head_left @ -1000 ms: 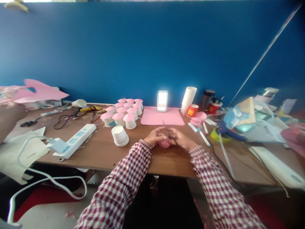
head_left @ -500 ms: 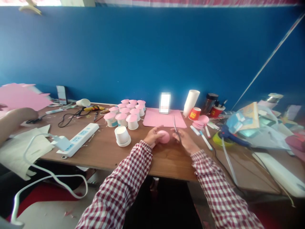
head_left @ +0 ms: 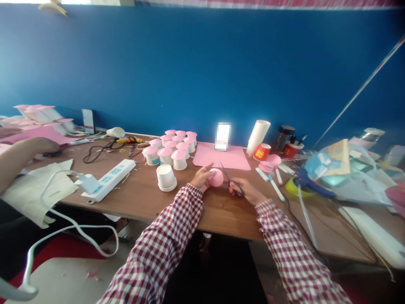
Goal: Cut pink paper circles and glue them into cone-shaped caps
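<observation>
Pink paper circle (head_left: 217,177) stays pinched in the left hand (head_left: 200,177), maybe keeping its edge free, while the right hand (head_left: 246,190) curls round scissors (head_left: 229,180).

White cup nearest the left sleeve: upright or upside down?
Upside down: the white cup shows its narrow end up, wide rim below.

Twelve white paper cups (head_left: 169,144) with pink tops, as near as the overlapping back rows allow; two red paper cups (head_left: 262,152); one black-lidded bottle (head_left: 284,138); one held pair of scissors (head_left: 225,172); one held pink disc (head_left: 217,178).
</observation>
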The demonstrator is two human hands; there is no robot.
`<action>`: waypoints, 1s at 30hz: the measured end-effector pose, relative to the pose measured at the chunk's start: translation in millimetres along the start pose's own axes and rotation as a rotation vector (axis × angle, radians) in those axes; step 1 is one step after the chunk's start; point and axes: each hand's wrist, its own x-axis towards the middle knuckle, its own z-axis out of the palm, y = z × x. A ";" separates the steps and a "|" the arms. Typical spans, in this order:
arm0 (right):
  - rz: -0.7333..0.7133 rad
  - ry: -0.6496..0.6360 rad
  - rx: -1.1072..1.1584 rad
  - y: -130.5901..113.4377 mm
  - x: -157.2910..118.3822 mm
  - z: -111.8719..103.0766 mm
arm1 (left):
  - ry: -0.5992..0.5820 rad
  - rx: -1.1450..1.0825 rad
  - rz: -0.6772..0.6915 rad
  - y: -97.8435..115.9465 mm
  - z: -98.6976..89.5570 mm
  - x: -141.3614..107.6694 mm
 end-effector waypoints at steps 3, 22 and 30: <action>0.024 -0.004 0.010 0.0 0.2 0.3 | -0.003 -0.001 0.006 -0.4 -2.3 1.5; 0.062 -0.024 0.033 -0.7 -0.5 1.7 | 0.018 -0.016 0.009 -2.2 -2.8 3.0; 0.071 -0.022 0.017 -0.8 -0.4 1.8 | 0.010 -0.006 -0.010 -1.4 -2.1 2.3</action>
